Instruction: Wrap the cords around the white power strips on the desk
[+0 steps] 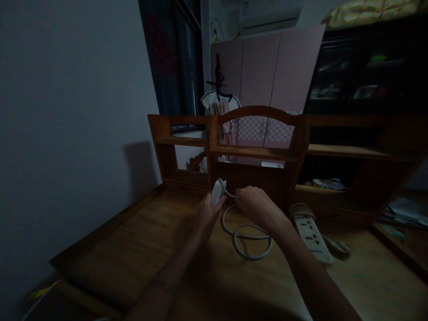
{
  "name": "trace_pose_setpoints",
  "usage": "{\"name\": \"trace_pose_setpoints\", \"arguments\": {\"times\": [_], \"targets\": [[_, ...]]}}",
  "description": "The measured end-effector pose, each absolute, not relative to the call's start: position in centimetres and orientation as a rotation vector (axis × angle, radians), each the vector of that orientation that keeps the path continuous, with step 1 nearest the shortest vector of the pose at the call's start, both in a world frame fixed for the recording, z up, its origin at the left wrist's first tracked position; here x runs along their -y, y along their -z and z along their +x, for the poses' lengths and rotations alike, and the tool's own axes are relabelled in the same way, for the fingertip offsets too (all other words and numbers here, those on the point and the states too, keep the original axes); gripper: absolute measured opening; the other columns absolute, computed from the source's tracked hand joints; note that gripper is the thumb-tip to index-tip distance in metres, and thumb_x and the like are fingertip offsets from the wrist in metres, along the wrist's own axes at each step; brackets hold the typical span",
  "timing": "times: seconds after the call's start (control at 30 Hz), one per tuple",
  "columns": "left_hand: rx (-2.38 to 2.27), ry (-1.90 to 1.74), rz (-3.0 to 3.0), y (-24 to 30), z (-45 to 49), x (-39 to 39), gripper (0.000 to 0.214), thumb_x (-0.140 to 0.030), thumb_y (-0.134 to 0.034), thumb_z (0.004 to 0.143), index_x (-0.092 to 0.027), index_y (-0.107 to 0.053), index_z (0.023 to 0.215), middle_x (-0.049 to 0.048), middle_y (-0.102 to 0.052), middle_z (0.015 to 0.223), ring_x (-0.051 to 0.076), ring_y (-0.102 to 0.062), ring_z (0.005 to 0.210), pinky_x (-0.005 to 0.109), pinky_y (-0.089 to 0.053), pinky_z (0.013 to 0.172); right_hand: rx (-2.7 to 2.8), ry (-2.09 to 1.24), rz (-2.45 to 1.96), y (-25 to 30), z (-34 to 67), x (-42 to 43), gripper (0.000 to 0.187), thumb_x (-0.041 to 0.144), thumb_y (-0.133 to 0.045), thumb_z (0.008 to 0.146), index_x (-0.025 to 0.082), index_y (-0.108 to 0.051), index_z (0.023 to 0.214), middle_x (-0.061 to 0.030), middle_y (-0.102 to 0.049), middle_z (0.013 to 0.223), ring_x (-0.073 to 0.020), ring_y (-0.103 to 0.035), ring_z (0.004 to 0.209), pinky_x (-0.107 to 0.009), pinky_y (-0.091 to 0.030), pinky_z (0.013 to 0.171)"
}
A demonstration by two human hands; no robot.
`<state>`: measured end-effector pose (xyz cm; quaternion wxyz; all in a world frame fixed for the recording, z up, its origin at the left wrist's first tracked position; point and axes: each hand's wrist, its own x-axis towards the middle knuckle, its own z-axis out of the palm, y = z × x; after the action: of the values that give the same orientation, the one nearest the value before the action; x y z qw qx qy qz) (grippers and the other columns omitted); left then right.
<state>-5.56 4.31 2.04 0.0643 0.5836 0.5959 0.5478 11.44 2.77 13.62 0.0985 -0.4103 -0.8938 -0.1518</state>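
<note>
In my left hand [206, 213] is a smooth white corded block [217, 192], held up at a tilt above the desk. Part of its cord passes around the upper end; its exact kind is hard to tell in the dim light. To the right, my right hand [251, 203] is closed on the white cord [229, 193] a short way from the block. More of that cord lies in loose loops [253, 257] on the wooden desk top [150, 236], below and between my hands. The fingertips of my right hand are hidden behind its knuckles.
A white power strip [310, 238], its cord coiled at the far end, lies right of my right forearm. Along the desk's back rises a wooden shelf unit [256, 152]. A wall [83, 111] borders the left side. Small items [326, 183] sit on the right shelf.
</note>
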Motion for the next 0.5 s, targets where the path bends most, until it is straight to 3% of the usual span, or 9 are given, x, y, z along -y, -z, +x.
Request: {"name": "trace_pose_setpoints", "arguments": {"times": [0.2, 0.5], "targets": [[-1.850, -1.477, 2.036, -1.3, -5.3, -4.7, 0.052, -0.054, -0.057, 0.082, -0.022, -0.053, 0.123, 0.0112, -0.061, 0.111, 0.025, -0.061, 0.098, 0.036, -0.046, 0.085, 2.553, 0.300, -1.142, -16.3, 14.3, -1.8, 0.021, 0.031, -0.053, 0.091, 0.018, -0.068, 0.081, -0.0069, -0.070, 0.079, -0.0192, -0.064, 0.073, -0.026, -0.038, 0.061], [-1.571, -1.504, 2.298, -0.9, -4.3, -3.8, 0.048, -0.047, -0.057, 0.085, -0.021, -0.049, 0.124, 0.0104, -0.060, 0.117, 0.023, -0.060, 0.106, 0.035, -0.048, 0.092, 2.311, 0.167, -1.063, -16.2, 17.1, -4.3, 0.029, 0.043, -0.052, 0.091, 0.020, -0.067, 0.082, -0.0051, -0.068, 0.074, -0.0182, -0.062, 0.070, -0.026, -0.036, 0.061]]}}
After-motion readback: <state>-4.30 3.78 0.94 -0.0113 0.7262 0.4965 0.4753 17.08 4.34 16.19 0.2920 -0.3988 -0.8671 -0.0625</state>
